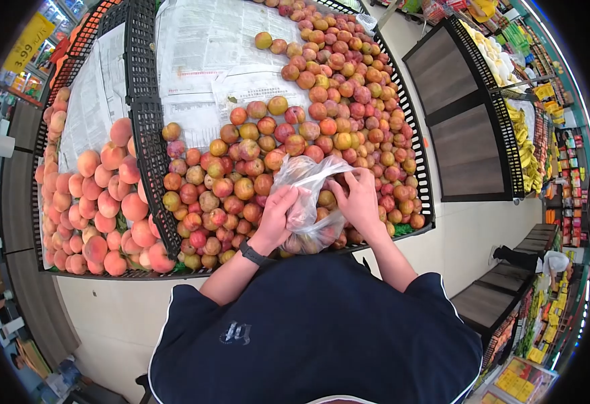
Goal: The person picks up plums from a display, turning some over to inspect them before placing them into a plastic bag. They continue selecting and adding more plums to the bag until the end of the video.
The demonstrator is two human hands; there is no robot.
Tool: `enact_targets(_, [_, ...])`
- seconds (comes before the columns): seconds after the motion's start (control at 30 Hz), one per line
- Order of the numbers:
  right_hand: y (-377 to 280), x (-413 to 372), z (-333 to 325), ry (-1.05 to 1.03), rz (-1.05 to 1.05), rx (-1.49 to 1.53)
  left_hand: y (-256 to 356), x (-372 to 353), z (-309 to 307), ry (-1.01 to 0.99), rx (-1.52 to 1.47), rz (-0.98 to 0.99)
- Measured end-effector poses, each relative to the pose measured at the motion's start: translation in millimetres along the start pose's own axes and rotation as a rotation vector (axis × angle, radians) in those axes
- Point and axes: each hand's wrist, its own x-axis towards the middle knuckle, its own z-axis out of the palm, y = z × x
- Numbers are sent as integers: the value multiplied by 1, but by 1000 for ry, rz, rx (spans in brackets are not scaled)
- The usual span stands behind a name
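Observation:
A clear plastic bag [306, 230] hangs between my hands over the near edge of the plum heap [241, 185]. My left hand [281, 214], with a dark band on the wrist, is closed on the bag's left side. At its right side my right hand [358, 199] pinches the film near the top, fingers curled. Round reddish fruit shows through the thin plastic, though which pieces lie inside and which behind I cannot tell. Red and yellow-green plums surround both hands on the left, right and far side.
Peaches [103, 195] fill the bin to the left, past a black plastic divider [144, 101]. Newspaper [194, 40] lines the far part of the display. A black slatted rim [417, 135] borders the plums. Farther right stands another stand with bananas [525, 151]; a person [520, 259] is beyond.

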Motion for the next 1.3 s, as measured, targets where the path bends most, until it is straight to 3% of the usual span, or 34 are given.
enact_targets(0.47, [16,-4,-3,-72,49,96,2,-1,6,-38,5,-41])
enact_targets(0.57, [10,-6,5,-68,73,-26,1,-1,6,-8,-12,-33])
enact_targets(0.67, [-3,-8,-3,-211,210,-169,-1,0,5,29,-1,0])
enact_targets(0.77, [-2,-9,0,-230,192,-208,0,1,5,52,-8,-7])
enact_targets(0.97, [5,-12,14,-148,238,50,3,-1,2,11,-24,-25])
enact_targets(1.17, [13,0,18,-249,413,247,-1,1,3,37,-36,-26])
enact_targets(1.3, [27,0,28,-211,340,283,-1,1,9,80,-14,-42])
